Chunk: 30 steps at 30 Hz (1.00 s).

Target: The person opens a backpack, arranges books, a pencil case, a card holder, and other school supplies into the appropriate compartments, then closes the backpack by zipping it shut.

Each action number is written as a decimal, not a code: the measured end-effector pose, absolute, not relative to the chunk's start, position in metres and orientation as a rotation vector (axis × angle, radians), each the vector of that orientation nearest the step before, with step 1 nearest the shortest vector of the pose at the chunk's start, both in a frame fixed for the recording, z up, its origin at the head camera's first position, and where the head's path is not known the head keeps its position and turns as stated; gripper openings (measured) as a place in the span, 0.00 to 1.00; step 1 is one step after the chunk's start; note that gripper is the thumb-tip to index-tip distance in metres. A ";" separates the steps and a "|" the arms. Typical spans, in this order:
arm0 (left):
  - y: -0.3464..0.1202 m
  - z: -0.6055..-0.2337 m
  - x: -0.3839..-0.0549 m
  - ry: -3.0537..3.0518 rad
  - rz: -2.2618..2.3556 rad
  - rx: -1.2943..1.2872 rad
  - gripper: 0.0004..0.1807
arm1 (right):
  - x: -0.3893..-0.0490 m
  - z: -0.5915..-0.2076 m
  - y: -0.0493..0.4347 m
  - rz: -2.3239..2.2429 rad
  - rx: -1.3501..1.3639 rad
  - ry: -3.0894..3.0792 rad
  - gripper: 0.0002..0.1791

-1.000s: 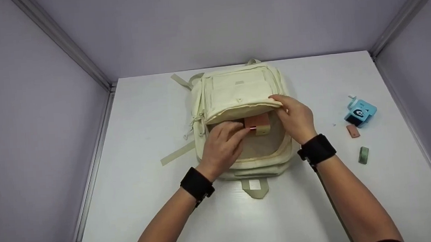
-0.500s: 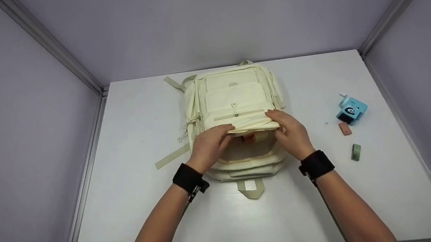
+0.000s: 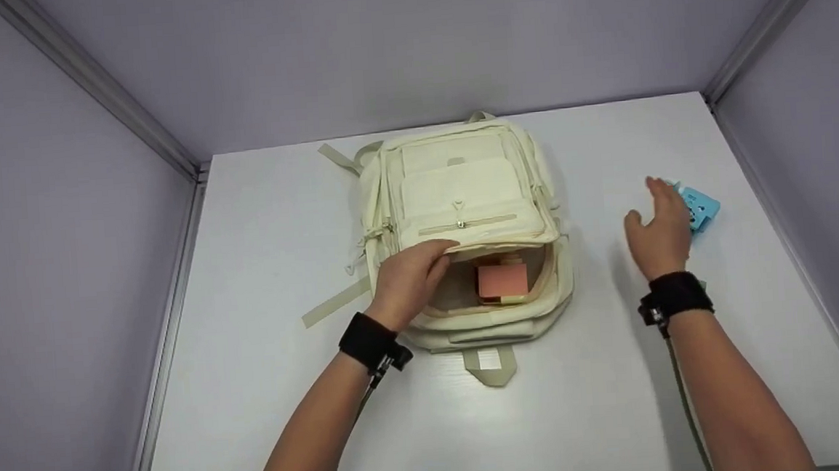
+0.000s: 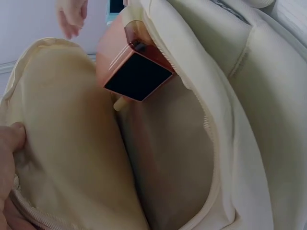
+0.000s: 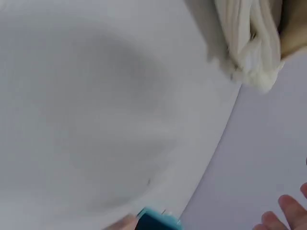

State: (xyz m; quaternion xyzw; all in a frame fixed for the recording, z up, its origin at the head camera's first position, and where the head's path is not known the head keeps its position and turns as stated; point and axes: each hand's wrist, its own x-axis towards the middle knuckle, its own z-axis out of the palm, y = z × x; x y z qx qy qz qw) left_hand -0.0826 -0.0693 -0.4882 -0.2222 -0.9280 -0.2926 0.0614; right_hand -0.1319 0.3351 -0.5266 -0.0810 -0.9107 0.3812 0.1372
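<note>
A cream backpack (image 3: 460, 189) lies on the white table with its main compartment unzipped. My left hand (image 3: 411, 276) pinches the edge of its front flap (image 4: 62, 124) and holds it raised. Inside sits a pink, crank-type pencil sharpener (image 3: 502, 281), its dark window (image 4: 139, 76) showing in the left wrist view. My right hand (image 3: 658, 232) is over the table right of the bag, fingers extended and thumb apart, with nothing in it. It partly covers a light-blue pencil sharpener (image 3: 700, 207) with a panda picture, whose blue edge (image 5: 158, 220) appears at the bottom of the right wrist view.
A small green block (image 3: 701, 286) peeks out beside the right wristband. Grey straps (image 3: 336, 303) stick out to the bag's left, and a carry loop (image 3: 492, 377) lies toward the front. Pale lilac panels (image 3: 408, 47) enclose the table at the back and sides.
The right hand let go of the flap and moved right to the blue sharpener. The left hand came out of the compartment and took the flap edge. The pink sharpener is now more exposed.
</note>
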 end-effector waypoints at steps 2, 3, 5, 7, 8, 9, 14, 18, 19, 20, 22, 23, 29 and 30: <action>-0.068 -0.486 -0.083 -2.808 -0.891 -0.649 0.14 | -0.139 -0.527 0.359 1.059 -0.321 -2.741 0.38; -0.067 -0.485 -0.083 -2.807 -0.894 -0.642 0.14 | -0.142 -0.529 0.370 1.033 -0.347 -2.800 0.40; -0.066 -0.483 -0.083 -2.806 -0.903 -0.629 0.14 | -0.145 -0.533 0.390 0.989 -0.376 -2.906 0.46; -0.064 -0.482 -0.084 -2.800 -0.915 -0.620 0.13 | -0.145 -0.536 0.405 0.964 -0.379 -3.006 0.50; -0.064 -0.481 -0.084 -2.798 -0.920 -0.616 0.13 | -0.145 -0.537 0.411 0.950 -0.369 -3.052 0.52; -0.064 -0.480 -0.085 -2.793 -0.924 -0.612 0.12 | -0.145 -0.537 0.415 0.938 -0.355 -3.088 0.53; -0.062 -0.472 -0.088 -2.785 -0.938 -0.584 0.11 | -0.147 -0.539 0.427 0.850 -0.300 -3.147 0.50; -0.061 -0.466 -0.090 -2.782 -0.931 -0.564 0.11 | -0.150 -0.542 0.435 0.843 -0.326 -3.119 0.46; -0.061 -0.464 -0.091 -2.780 -0.930 -0.563 0.11 | -0.151 -0.543 0.437 0.851 -0.333 -3.113 0.45; -0.060 -0.463 -0.092 -2.779 -0.933 -0.562 0.11 | -0.151 -0.544 0.439 0.857 -0.333 -3.108 0.45; -0.060 -0.461 -0.093 -2.777 -0.945 -0.560 0.11 | -0.152 -0.545 0.443 0.878 -0.338 -3.102 0.45; -0.060 -0.460 -0.093 -2.777 -0.954 -0.558 0.11 | -0.153 -0.546 0.444 0.885 -0.333 -3.098 0.46; -0.060 -0.457 -0.096 -2.781 -0.963 -0.537 0.11 | -0.154 -0.550 0.449 0.965 -0.338 -3.104 0.50; -0.060 -0.457 -0.096 -2.784 -0.962 -0.534 0.10 | -0.154 -0.550 0.449 0.971 -0.333 -3.109 0.50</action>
